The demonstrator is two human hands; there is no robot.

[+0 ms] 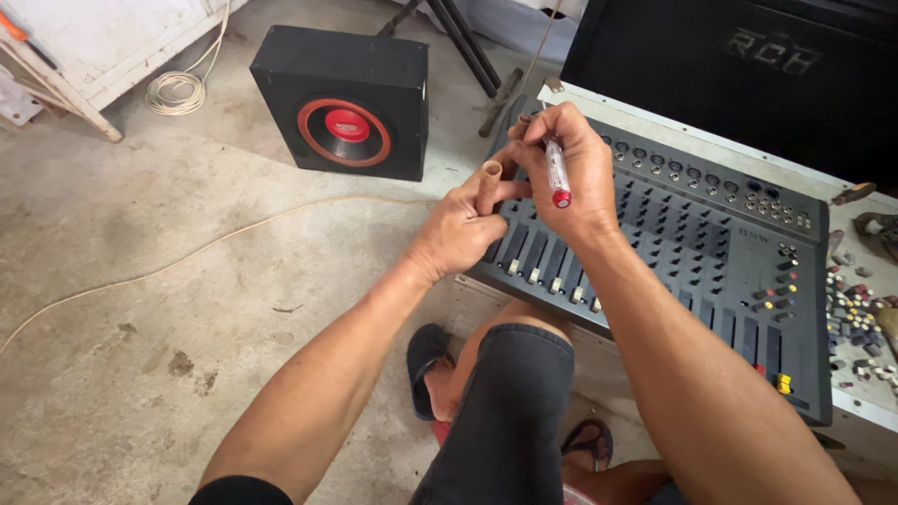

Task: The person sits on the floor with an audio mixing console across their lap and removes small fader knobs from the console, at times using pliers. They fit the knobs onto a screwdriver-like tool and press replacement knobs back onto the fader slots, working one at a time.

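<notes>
Hidden / cut-off parts, head view

Tip of the red-capped screwdriver (557,174) is buried in the right hand (571,168); what it meets can't be told. Mixer (711,252) near-left corner is covered by the left hand (463,224). Loose knobs (856,323) too small to sort. Big black cabinet (748,65) is cut by top & right edges; white cupboard (84,47) by top-left corner.

A mixing console (692,243) is lying tilted on a tabletop (870,402), with loose knobs (856,323) sitting to its right. A large speaker cabinet (748,65) is standing behind it. To the left, a small speaker box (344,101) is resting on the floor (140,309), a coiled cable (175,91) lying further left. Both hands are meeting above the console's left end.
</notes>
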